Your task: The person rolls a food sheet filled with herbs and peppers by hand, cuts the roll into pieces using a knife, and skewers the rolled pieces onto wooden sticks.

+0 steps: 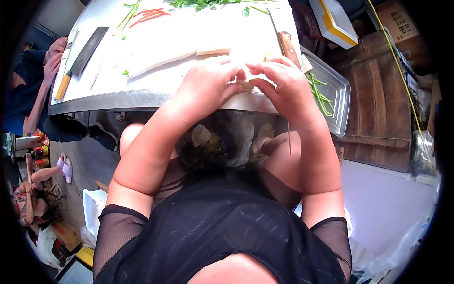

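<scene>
1. a small pale piece [247, 85] is seen between the two hands, just above the front metal edge of the bench [137, 99]; its shape is largely hidden by the fingers.
2. the left hand [213, 79] is curled, its thumb and fingertips brought near the pale piece; whether the piece is pinched cannot be told.
3. the right hand [285, 84] is arched, with thumb and forefinger bent toward the same piece; a firm grip cannot be made out.
4. a pale strip [182, 57] is laid left of the hands, slanting down toward the front left corner; it is smooth, matte and divided into short, straight-sided blocks.
5. a thin stick [290, 137] is seen below the right hand, pointing down past the front edge.
6. a wooden-handled knife [287, 46] is set near the right edge, beside the right hand; a cleaver [90, 53] is laid near the left edge.
7. red strips [149, 16] and leafy greens [203, 4] are spread toward the far edge; green stalks [322, 97] are held in a clear tray [341, 102] beside the right edge.
8. dark characters are printed on a cardboard box [398, 22] at the upper right, too small to be read surely.
</scene>
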